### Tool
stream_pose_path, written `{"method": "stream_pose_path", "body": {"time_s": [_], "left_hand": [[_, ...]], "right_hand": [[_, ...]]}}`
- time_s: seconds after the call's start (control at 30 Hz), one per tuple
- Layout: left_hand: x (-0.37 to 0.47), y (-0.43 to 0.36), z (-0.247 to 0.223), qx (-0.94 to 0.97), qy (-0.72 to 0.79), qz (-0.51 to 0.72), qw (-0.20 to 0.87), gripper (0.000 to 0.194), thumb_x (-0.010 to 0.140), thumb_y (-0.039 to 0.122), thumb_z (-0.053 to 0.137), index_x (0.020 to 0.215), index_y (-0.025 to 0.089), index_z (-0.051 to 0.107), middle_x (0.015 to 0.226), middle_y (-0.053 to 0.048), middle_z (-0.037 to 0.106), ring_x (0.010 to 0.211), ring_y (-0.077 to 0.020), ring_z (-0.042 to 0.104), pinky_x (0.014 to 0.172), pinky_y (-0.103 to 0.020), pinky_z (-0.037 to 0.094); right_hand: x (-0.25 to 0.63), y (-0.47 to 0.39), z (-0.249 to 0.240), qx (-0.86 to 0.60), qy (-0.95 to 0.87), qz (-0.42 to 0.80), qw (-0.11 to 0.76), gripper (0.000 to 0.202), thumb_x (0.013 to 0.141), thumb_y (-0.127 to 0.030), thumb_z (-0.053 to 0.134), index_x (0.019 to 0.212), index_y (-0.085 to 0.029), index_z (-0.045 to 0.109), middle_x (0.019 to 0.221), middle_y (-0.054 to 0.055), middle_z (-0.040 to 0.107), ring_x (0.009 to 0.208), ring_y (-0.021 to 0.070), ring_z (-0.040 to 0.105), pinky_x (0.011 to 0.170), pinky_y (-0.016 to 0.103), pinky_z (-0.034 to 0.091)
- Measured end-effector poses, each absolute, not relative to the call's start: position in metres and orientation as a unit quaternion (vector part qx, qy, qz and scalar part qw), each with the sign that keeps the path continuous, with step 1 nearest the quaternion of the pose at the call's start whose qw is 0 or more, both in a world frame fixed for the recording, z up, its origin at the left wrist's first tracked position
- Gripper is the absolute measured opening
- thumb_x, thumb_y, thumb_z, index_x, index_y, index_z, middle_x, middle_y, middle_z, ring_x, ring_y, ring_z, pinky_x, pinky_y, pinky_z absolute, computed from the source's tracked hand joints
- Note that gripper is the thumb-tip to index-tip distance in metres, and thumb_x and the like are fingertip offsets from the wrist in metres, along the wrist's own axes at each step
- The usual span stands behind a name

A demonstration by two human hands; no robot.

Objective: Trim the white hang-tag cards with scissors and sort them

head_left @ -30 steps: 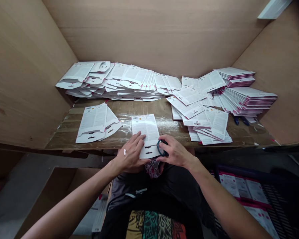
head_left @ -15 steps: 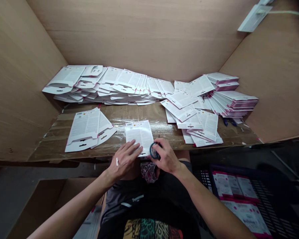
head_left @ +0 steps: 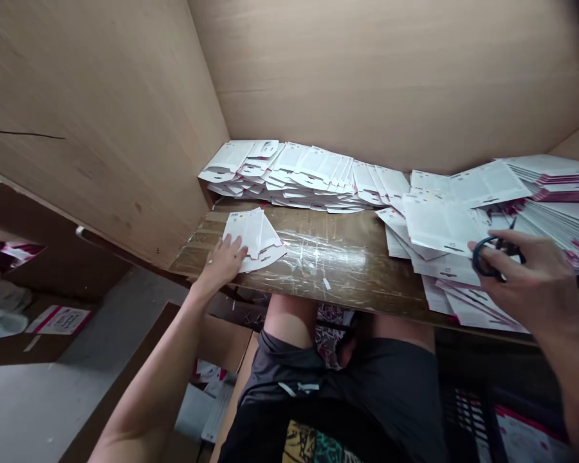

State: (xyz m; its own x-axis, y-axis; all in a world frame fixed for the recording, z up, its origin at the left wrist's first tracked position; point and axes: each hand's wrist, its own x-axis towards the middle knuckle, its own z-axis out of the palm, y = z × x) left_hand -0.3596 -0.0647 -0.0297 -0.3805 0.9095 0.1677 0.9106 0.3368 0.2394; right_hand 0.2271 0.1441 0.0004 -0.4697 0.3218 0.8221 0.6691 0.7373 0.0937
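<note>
My left hand (head_left: 224,260) lies with its fingers spread on the near left part of a white printed packet (head_left: 248,226). A second white packet shows from under that one, on its right. At the right, my right hand (head_left: 525,270) is closed on a pair of scissors (head_left: 486,257) with dark blue finger loops. Just beyond its fingertips, another white packet (head_left: 439,222) with a slotted edge lies over a loose heap; I cannot tell whether the fingertips still touch it. A small white scrap (head_left: 326,283) lies on the brown tabletop (head_left: 313,270).
Overlapping white packets (head_left: 299,170) line the back board. Pink-edged stacks (head_left: 564,183) stand at the far right. A wooden panel (head_left: 125,116) closes the left side. Below are an open carton (head_left: 226,337) on the left and a dark plastic crate (head_left: 466,411) on the right.
The view has swung left. The packet from the middle of the table is now at the right heap, with my right hand beside it. My left hand has moved left onto another packet.
</note>
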Motion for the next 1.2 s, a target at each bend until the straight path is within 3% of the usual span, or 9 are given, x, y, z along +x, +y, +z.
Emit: {"method": "stream_pose_path", "body": {"time_s": [0.07,0.13,0.2,0.27,0.37,0.53,0.73,1.0,1.2], "left_hand": [[-0.345,-0.078,-0.040,-0.600,-0.790,-0.124,-0.010,0.049,0.110,0.050,0.044,0.150,0.027,0.063,0.158,-0.020,0.057,0.137,-0.0473,0.055,0.107,-0.075,0.047],[-0.309,-0.083,-0.048,-0.659,-0.742,-0.122,0.004,0.047,0.109,0.050,0.047,0.149,0.033,0.063,0.148,-0.018,0.063,0.125,-0.0440,0.059,0.102,-0.072,0.050],[-0.268,-0.074,-0.050,-0.713,-0.688,-0.134,0.009,0.043,0.106,0.049,0.055,0.141,0.029,0.067,0.129,-0.018,0.068,0.120,-0.0421,0.059,0.101,-0.069,0.051],[-0.237,-0.054,-0.051,-0.759,-0.631,-0.159,-0.008,0.036,0.102,0.047,0.061,0.125,0.021,0.072,0.121,-0.018,0.068,0.127,-0.0420,0.058,0.108,-0.065,0.051],[-0.212,-0.018,-0.054,-0.814,-0.545,-0.196,-0.048,0.025,0.097,0.033,0.063,0.115,0.017,0.070,0.140,-0.018,0.063,0.146,-0.0395,0.050,0.121,-0.059,0.048],[-0.202,0.010,-0.067,-0.838,-0.501,-0.208,-0.055,0.037,0.098,0.023,0.058,0.133,0.017,0.069,0.150,-0.018,0.061,0.152,-0.0397,0.048,0.124,-0.062,0.046],[-0.199,0.008,-0.074,-0.831,-0.512,-0.215,-0.039,0.033,0.105,0.027,0.056,0.134,0.022,0.071,0.148,-0.013,0.063,0.154,-0.0380,0.048,0.125,-0.060,0.047],[-0.200,0.010,-0.074,-0.837,-0.508,-0.205,-0.021,0.033,0.107,0.027,0.053,0.133,0.018,0.071,0.148,-0.016,0.063,0.151,-0.0386,0.048,0.124,-0.061,0.047],[-0.194,0.013,-0.065,-0.841,-0.498,-0.203,-0.062,0.025,0.103,0.022,0.057,0.119,0.025,0.076,0.140,-0.009,0.067,0.146,-0.0378,0.049,0.125,-0.065,0.041]], "right_hand": [[0.231,0.132,-0.003,-0.322,-0.827,-0.174,0.427,0.026,0.096,-0.056,0.076,0.103,-0.032,0.084,0.120,0.017,0.079,0.112,0.0294,0.076,0.093,0.047,0.058],[0.210,0.099,-0.007,-0.369,-0.806,-0.092,0.454,0.023,0.096,-0.048,0.078,0.114,-0.034,0.083,0.122,0.016,0.078,0.116,0.0325,0.076,0.101,0.050,0.059],[0.169,0.061,-0.011,-0.408,-0.773,0.076,0.480,0.018,0.104,-0.039,0.070,0.116,-0.033,0.081,0.128,0.013,0.077,0.118,0.0322,0.075,0.107,0.052,0.059],[0.125,0.034,-0.019,-0.382,-0.714,0.295,0.507,0.018,0.105,-0.041,0.067,0.109,-0.029,0.080,0.124,0.010,0.077,0.099,0.0292,0.081,0.087,0.047,0.068],[0.081,0.026,-0.037,-0.361,-0.651,0.498,0.445,0.024,0.101,-0.046,0.073,0.106,-0.024,0.081,0.104,0.008,0.081,0.084,0.0273,0.082,0.079,0.044,0.070],[0.074,0.049,-0.061,-0.378,-0.680,0.492,0.390,0.028,0.098,-0.048,0.076,0.102,-0.022,0.084,0.098,0.007,0.083,0.090,0.0265,0.079,0.083,0.040,0.067],[0.071,0.051,-0.066,-0.367,-0.679,0.512,0.378,0.026,0.099,-0.046,0.074,0.102,-0.022,0.083,0.096,0.006,0.083,0.088,0.0258,0.079,0.084,0.038,0.065],[0.074,0.055,-0.059,-0.307,-0.654,0.614,0.318,0.030,0.096,-0.050,0.078,0.097,-0.020,0.081,0.094,0.007,0.082,0.087,0.0262,0.081,0.088,0.043,0.068],[0.054,0.061,-0.064,-0.332,-0.535,0.634,0.449,0.042,0.092,-0.065,0.080,0.105,-0.025,0.074,0.132,0.008,0.072,0.106,0.0274,0.081,0.093,0.046,0.070]]}}
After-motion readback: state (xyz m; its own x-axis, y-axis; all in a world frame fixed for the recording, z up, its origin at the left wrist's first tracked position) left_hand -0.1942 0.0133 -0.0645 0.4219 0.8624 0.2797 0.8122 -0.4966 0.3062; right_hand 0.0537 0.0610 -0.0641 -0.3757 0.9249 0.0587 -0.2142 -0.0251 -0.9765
